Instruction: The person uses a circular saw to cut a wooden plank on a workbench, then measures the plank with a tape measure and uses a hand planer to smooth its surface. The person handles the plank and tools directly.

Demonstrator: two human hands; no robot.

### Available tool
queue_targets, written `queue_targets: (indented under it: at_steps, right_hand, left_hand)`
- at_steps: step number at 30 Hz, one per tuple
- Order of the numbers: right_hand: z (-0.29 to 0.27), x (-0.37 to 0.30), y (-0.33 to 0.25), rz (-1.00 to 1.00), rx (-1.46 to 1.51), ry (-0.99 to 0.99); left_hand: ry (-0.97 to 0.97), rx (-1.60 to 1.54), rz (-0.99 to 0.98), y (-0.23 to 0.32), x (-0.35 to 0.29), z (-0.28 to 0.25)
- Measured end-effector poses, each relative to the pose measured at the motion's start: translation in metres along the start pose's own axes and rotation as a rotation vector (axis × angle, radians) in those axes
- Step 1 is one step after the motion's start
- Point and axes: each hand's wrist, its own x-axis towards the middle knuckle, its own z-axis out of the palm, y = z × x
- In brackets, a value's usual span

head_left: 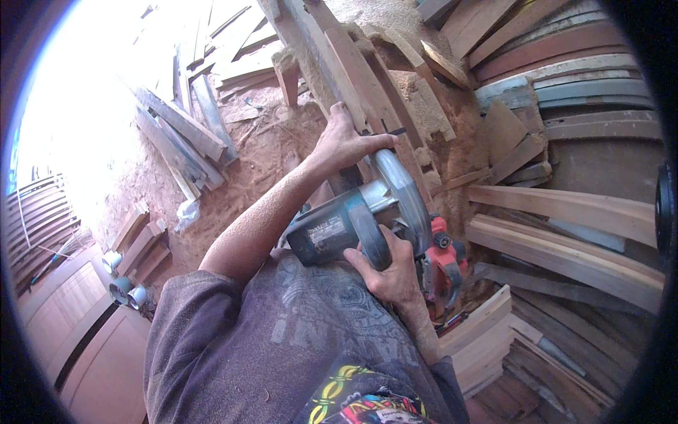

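A circular saw (321, 233) with a dark teal motor body and a grey metal blade guard lies across a long wooden board (346, 67) in front of me. My right hand (392, 272) is wrapped round its rear handle. Ahead of the saw, my left hand (342, 141) grips the board, its thumb stretched toward the front of the guard beside a thin black rod (392, 131). Part of the left fingers is hidden behind the hand. The guard and body cover the blade. Sawdust coats the board, my left forearm and my shirt.
A red power tool (445, 258) sits just right of the saw. Planks (565, 212) are stacked along the right side, and sawdust-covered offcuts (424, 99) lie beyond the board. More boards (180, 134) rest on the dirt floor (261, 148) at left, near wooden panels (106, 360).
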Motion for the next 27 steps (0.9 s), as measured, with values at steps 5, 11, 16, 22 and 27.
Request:
queue_targets:
  at_steps: [5, 11, 16, 22, 27]
  right_hand:
    - [0.001, 0.007, -0.002, 0.022, 0.004, -0.019]
    - [0.003, 0.014, -0.005, 0.015, 0.003, -0.020]
    - [0.003, 0.019, -0.008, 0.014, 0.003, -0.042]
    - [0.004, 0.024, -0.008, 0.016, -0.012, -0.038]
    - [0.006, 0.029, -0.012, -0.003, 0.011, -0.023]
  left_hand:
    - [0.003, -0.015, 0.052, -0.005, 0.010, -0.004]
    - [-0.001, -0.006, 0.028, 0.002, 0.013, -0.008]
    - [-0.025, -0.161, 0.087, -0.016, 0.025, -0.007]
    - [-0.033, -0.123, 0.026, -0.006, 0.025, -0.014]
    - [-0.022, -0.111, 0.007, -0.001, 0.026, -0.020]
